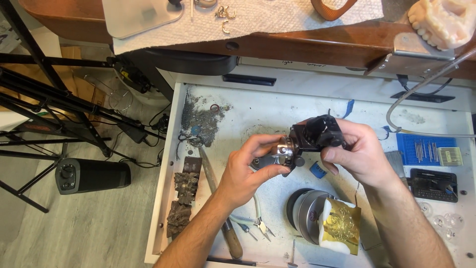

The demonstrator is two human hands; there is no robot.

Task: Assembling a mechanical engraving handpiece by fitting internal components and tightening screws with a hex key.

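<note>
Held above the middle of a white pull-out bench tray (258, 106): a black handpiece body (317, 133) with a silver chuck (285, 148) at its left end. Left hand (248, 168) closed on the silver chuck, thumb below, fingertips curled over the top. Right hand (359, 154) wrapped around the black handpiece body, fingers shut on it.

Relative to the tray:
- Near the far left corner, a heap of grey metal filings (198, 119).
- Along the left edge, dark carved blocks (183, 196), just inside the rim.
- Beside them, a long wooden-handled tool (220, 211) running toward the near edge.
- Under the left wrist, small white-handled pliers (258, 221).
- Near the front, below the hands, a round grey engraving block (307, 211) bearing a gold ornamented plate (342, 226).
- At the right side, a blue bur holder (421, 149) and a black case (434, 183).
- Bare tray surface only behind the hands, toward the far edge.

Above the tray's far edge, a wooden bench (307, 42) with a white towel (277, 15) and a pale dental model (441, 20).
</note>
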